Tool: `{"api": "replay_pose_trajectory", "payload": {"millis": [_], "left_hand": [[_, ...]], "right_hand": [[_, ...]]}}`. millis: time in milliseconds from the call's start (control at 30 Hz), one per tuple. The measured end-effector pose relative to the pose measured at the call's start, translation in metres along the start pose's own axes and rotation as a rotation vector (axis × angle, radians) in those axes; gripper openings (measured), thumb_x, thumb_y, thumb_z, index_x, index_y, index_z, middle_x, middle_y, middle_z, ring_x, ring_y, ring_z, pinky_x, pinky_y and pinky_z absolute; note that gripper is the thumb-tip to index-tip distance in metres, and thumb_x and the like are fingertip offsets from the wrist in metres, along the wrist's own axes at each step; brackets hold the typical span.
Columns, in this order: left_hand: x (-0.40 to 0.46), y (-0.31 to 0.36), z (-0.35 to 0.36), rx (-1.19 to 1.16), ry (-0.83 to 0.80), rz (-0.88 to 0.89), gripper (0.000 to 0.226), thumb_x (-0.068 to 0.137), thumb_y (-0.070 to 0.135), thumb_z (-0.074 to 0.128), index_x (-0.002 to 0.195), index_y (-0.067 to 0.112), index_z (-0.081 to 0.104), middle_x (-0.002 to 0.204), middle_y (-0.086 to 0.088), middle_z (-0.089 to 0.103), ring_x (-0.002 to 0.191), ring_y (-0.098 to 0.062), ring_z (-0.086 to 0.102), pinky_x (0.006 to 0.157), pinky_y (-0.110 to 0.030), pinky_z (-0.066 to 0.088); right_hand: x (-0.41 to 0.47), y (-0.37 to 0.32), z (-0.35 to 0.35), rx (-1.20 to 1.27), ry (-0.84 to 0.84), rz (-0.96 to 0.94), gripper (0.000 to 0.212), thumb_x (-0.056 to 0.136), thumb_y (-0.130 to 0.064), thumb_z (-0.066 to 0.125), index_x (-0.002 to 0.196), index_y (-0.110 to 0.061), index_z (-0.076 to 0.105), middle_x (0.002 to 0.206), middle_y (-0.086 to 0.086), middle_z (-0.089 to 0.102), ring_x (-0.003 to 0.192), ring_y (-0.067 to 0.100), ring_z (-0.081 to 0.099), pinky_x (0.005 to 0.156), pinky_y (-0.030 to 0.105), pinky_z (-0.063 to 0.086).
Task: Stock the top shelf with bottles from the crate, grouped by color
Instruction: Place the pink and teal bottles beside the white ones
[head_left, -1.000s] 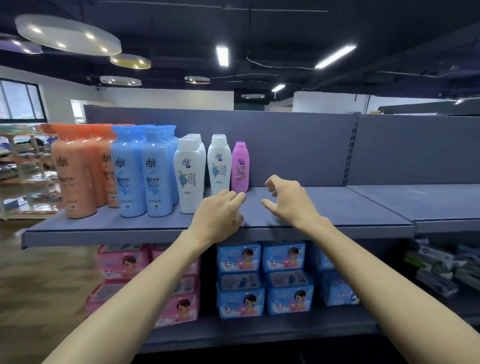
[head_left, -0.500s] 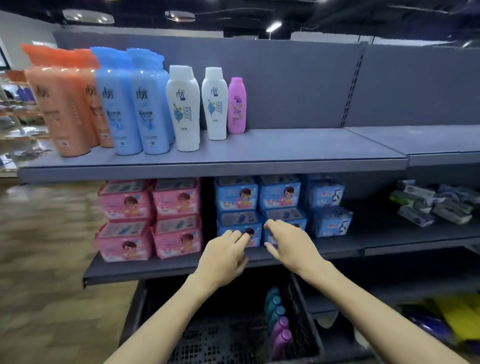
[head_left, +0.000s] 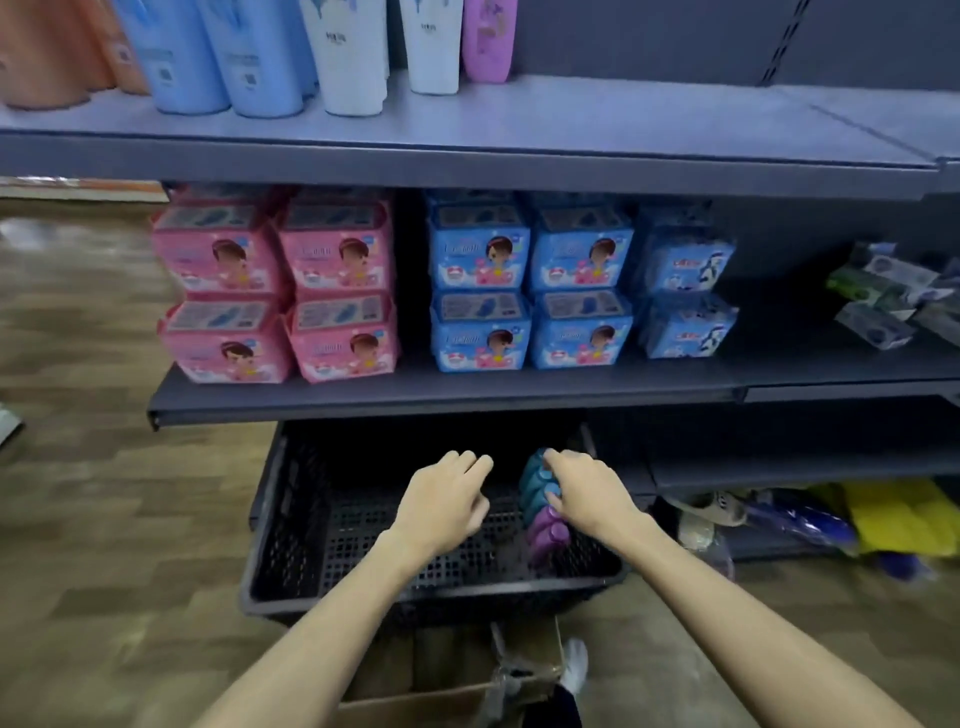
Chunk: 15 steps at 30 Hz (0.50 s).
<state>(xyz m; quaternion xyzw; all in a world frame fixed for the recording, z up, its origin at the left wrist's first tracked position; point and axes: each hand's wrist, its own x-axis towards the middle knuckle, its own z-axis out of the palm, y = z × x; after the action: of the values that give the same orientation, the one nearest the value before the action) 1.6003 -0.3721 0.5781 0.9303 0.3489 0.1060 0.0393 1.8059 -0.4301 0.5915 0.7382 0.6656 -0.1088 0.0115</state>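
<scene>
A black plastic crate (head_left: 291, 525) stands on the floor under the shelves. Along its right side lie several teal bottles (head_left: 534, 486) and purple bottles (head_left: 545, 535) in a row. My right hand (head_left: 589, 493) reaches into the crate; its fingers curl over a teal bottle and the thumb presses its side. My left hand (head_left: 441, 501) hovers over the crate's bare middle, fingers loosely curled, holding nothing. On the top shelf (head_left: 623, 119) stand orange bottles (head_left: 47, 62), blue bottles (head_left: 208, 57), white bottles (head_left: 353, 57) and one pink bottle (head_left: 488, 41).
The middle shelf (head_left: 467, 395) juts out over the crate's back and carries pink packs (head_left: 280, 291) and blue packs (head_left: 530, 291). A cardboard box (head_left: 467, 691) sits under the crate's front. Coloured packages (head_left: 883, 514) lie on the bottom shelf at right.
My view has dropped from the top shelf to the crate. Both hands have come down from the shelf's edge into the crate, and the right hand has reached the teal bottles.
</scene>
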Motion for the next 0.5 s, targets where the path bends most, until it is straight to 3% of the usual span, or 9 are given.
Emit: {"api": "replay_pose_trajectory", "payload": {"millis": [100, 233, 500], "left_hand": [[-0.004, 0.004, 0.023, -0.041, -0.076, -0.047, 0.026, 0.079, 0.024, 0.057, 0.103, 0.015, 0.055, 0.082, 0.001, 0.053, 0.072, -0.020, 0.054, 0.044, -0.030, 0.040], [-0.008, 0.014, 0.047, -0.068, -0.146, -0.106, 0.025, 0.081, 0.027, 0.058, 0.103, 0.016, 0.054, 0.082, 0.001, 0.053, 0.074, -0.020, 0.054, 0.044, -0.028, 0.034], [-0.002, 0.033, 0.076, -0.150, -0.193, -0.205, 0.022, 0.081, 0.026, 0.057, 0.100, 0.017, 0.053, 0.086, 0.001, 0.058, 0.080, -0.019, 0.056, 0.050, -0.030, 0.041]], "right_hand": [[0.000, 0.008, 0.025, 0.025, -0.125, 0.057, 0.036, 0.088, -0.022, 0.058, 0.122, -0.012, 0.050, 0.118, 0.010, 0.059, 0.106, 0.036, 0.060, 0.081, 0.040, 0.047], [0.003, 0.018, 0.052, 0.088, -0.292, 0.115, 0.024, 0.087, -0.019, 0.061, 0.109, -0.016, 0.053, 0.120, 0.011, 0.059, 0.108, 0.036, 0.059, 0.085, 0.038, 0.047], [0.022, 0.030, 0.108, 0.139, -0.446, 0.208, 0.045, 0.088, -0.006, 0.056, 0.131, -0.013, 0.043, 0.130, 0.014, 0.054, 0.112, 0.037, 0.059, 0.093, 0.043, 0.050]]}}
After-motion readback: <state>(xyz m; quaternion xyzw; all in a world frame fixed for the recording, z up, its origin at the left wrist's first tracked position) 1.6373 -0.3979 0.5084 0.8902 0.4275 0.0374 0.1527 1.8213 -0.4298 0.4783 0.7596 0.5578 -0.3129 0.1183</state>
